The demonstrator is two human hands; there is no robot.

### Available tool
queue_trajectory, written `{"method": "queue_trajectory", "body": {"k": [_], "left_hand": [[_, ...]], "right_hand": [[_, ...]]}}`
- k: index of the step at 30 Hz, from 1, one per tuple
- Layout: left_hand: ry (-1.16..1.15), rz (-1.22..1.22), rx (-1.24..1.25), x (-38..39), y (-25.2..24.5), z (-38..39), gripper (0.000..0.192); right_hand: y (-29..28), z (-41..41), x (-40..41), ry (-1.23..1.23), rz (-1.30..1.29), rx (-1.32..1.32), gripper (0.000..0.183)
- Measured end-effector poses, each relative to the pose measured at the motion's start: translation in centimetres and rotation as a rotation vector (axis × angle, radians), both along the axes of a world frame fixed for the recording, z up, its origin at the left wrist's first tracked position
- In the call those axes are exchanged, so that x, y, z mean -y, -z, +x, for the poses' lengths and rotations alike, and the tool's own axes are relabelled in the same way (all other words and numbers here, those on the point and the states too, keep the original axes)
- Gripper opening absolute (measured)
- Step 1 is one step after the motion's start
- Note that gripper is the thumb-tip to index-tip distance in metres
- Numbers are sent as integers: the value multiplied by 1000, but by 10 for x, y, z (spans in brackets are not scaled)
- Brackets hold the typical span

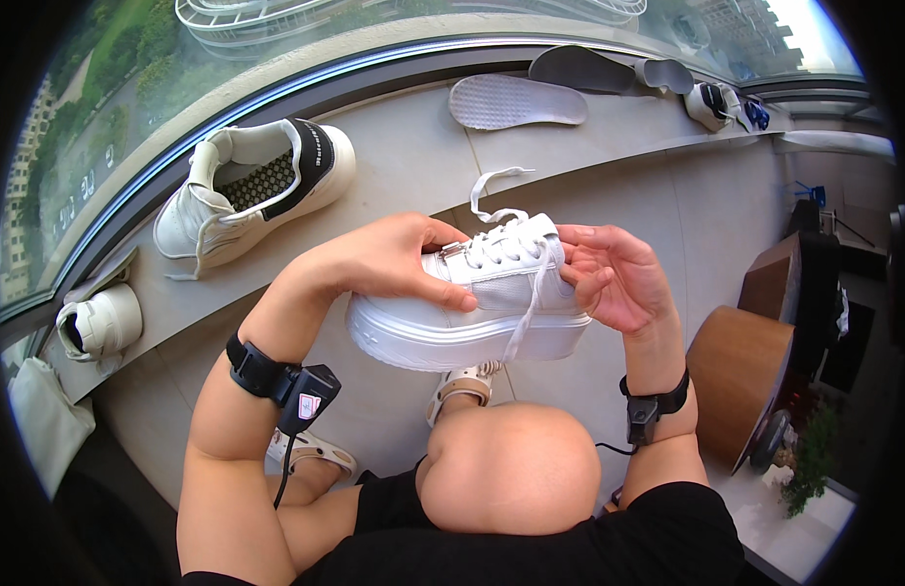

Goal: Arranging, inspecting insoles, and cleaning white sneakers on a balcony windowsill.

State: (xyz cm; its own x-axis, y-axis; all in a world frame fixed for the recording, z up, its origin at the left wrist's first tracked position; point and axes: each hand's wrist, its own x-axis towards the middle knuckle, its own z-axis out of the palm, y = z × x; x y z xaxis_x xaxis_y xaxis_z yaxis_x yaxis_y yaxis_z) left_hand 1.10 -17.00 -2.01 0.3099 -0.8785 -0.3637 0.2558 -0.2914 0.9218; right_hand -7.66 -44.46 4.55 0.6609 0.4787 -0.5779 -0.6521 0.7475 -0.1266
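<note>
A white platform sneaker (467,300) is held sideways above my knee, its toe to the left and its heel to the right. Across its upper front lies my left hand (401,264), thumb on the near side and fingers on the far side, gripping the shoe. At the heel and ankle opening, my right hand (613,275) touches the shoe with bent fingers; whether it grips the edge is unclear. White laces run through the eyelets. One loose lace end (496,176) reaches over the far side, and another hangs down the near side across the sole.
A window ledge (408,154) bears a white sneaker with a black heel (277,190), a pale insole (517,102), a dark insole (581,69) and more shoes at both ends. A brown curved piece of furniture (742,381) and a green plant (811,454) stand at right.
</note>
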Motion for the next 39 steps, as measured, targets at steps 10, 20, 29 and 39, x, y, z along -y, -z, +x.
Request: {"method": "queue_trajectory", "body": {"k": [10,20,29,39], "left_hand": [[57,-51,-323,4,17,-6,52],[22,4,-138,9,16,-13,62],[28,-37,-64,7,12,-11,67],[-59,-38,68,3,16,-11,66]], "right_hand": [[-8,-2,-6,-24,-70,-13,54],[-24,-4,-30,-701,-1436,520,42],[-14,-1,1,-521,-936,354,34],[4,-2,-3,-135,-572,220,42]]}}
